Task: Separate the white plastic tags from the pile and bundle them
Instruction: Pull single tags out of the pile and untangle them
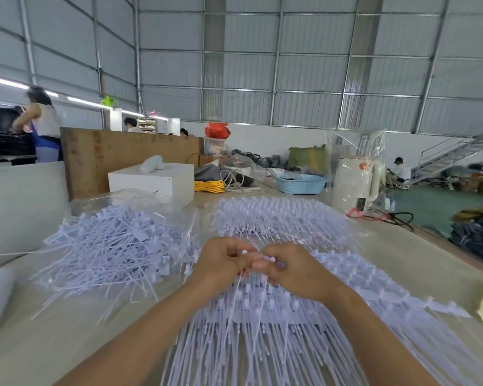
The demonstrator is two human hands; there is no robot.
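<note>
A long table (67,338) carries white plastic tags: a loose pile (109,246) at the left and combed rows (262,330) in the middle. Over the rows, the left hand (221,263) and right hand (293,271) meet, fingers curled, pinching a few tag strands (251,277) together.

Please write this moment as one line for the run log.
left hand: grips tags | right hand: pinches tags | loose pile: left on table | bundling: not yet visible
</note>
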